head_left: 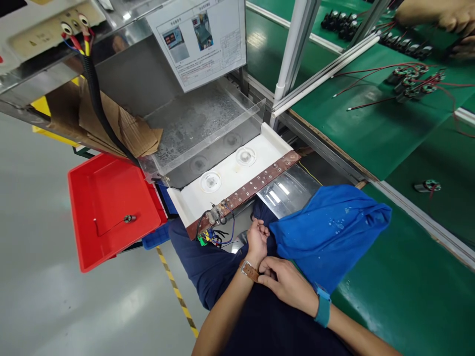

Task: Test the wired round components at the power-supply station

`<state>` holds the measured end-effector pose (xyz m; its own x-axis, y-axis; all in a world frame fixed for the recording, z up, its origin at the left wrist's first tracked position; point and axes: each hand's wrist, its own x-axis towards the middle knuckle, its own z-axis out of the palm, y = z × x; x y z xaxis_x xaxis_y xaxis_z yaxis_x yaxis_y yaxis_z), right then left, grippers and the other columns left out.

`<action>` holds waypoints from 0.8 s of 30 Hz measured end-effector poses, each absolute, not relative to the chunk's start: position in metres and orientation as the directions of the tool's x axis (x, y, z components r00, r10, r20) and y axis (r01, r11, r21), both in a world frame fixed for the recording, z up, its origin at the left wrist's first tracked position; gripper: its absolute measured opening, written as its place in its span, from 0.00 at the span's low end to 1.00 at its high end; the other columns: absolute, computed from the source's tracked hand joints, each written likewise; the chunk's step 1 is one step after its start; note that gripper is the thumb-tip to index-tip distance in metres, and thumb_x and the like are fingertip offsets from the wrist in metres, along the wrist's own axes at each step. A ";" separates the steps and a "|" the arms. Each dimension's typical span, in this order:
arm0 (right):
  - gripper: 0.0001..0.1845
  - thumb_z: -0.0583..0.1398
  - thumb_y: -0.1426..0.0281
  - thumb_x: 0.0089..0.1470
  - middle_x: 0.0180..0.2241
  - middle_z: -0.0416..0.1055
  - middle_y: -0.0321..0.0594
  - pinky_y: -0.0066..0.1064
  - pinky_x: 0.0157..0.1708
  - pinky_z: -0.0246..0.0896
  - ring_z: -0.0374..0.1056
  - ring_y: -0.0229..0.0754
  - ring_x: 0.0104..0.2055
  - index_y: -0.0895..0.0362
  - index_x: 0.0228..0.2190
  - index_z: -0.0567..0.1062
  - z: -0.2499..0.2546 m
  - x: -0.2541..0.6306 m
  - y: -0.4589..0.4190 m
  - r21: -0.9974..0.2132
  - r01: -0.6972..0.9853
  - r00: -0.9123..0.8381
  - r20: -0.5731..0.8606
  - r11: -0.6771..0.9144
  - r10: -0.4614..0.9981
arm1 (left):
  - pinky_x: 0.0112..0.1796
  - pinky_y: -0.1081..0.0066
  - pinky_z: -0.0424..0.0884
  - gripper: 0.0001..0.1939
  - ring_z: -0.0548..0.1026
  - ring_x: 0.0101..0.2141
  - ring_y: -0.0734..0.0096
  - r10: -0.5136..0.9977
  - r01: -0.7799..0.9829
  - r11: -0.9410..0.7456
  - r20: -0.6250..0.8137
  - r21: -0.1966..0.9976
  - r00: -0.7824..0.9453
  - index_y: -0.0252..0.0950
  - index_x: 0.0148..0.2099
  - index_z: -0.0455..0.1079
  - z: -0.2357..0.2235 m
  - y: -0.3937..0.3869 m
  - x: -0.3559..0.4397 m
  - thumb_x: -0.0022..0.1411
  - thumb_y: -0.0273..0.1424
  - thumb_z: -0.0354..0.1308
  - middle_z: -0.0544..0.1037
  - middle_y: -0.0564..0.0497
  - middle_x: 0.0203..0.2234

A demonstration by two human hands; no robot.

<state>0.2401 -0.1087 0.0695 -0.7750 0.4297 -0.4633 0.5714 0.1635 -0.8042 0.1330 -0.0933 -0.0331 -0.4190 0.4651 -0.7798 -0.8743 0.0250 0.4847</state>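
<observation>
My left hand (259,240) is raised over my lap, its fingers curled in loosely with nothing visible in them. Around that wrist sits a brown leather watch strap (249,271) with a metal buckle. The thumb and bent fingers of my right hand (287,283) are at the strap's edge, closed against the left wrist; the fingertips are partly hidden. A teal band (322,306) circles my right wrist. Just beyond my hands lies a white tray-like fixture (227,170) with two round recesses and a brown riveted strip (256,187) along its front.
A blue cloth (330,232) drapes over the green bench (341,133) at right. Motors with red wires (411,81) lie on it. At left, a red bin (107,212) holds one small wired motor (129,218). Another person's hand (458,20) shows at top right.
</observation>
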 end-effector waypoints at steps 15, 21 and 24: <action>0.07 0.62 0.69 0.53 0.35 0.68 0.37 0.31 0.35 0.56 0.65 0.41 0.37 0.54 0.34 0.68 0.055 0.228 -0.126 -0.739 0.499 -0.813 -0.218 0.453 0.540 | 0.23 0.76 0.56 0.11 0.59 0.18 0.79 0.432 -0.951 -0.082 -0.849 0.299 -0.304 0.36 0.28 0.64 -0.030 -0.085 0.124 0.62 0.34 0.53 0.55 0.60 0.16; 0.03 0.58 0.72 0.52 0.31 0.67 0.36 0.31 0.33 0.54 0.64 0.41 0.32 0.55 0.32 0.66 0.052 0.228 -0.135 -0.666 0.578 -0.765 -0.242 0.471 0.597 | 0.23 0.76 0.57 0.10 0.59 0.19 0.79 0.444 -0.951 -0.125 -0.841 0.284 -0.310 0.35 0.28 0.64 -0.027 -0.086 0.119 0.63 0.32 0.52 0.56 0.59 0.17; 0.06 0.57 0.75 0.49 0.31 0.67 0.36 0.31 0.33 0.53 0.65 0.41 0.33 0.55 0.32 0.66 0.052 0.226 -0.137 -0.644 0.629 -0.726 -0.286 0.436 0.625 | 0.23 0.77 0.57 0.11 0.59 0.19 0.79 0.444 -0.952 -0.125 -0.843 0.280 -0.306 0.35 0.28 0.64 -0.027 -0.085 0.121 0.62 0.32 0.53 0.56 0.59 0.16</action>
<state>0.2262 -0.1366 0.0523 -0.7264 0.6248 -0.2862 0.6286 0.4358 -0.6442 0.1206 -0.0855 -0.0269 -0.3055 0.4435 -0.8426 -0.9520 -0.1245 0.2797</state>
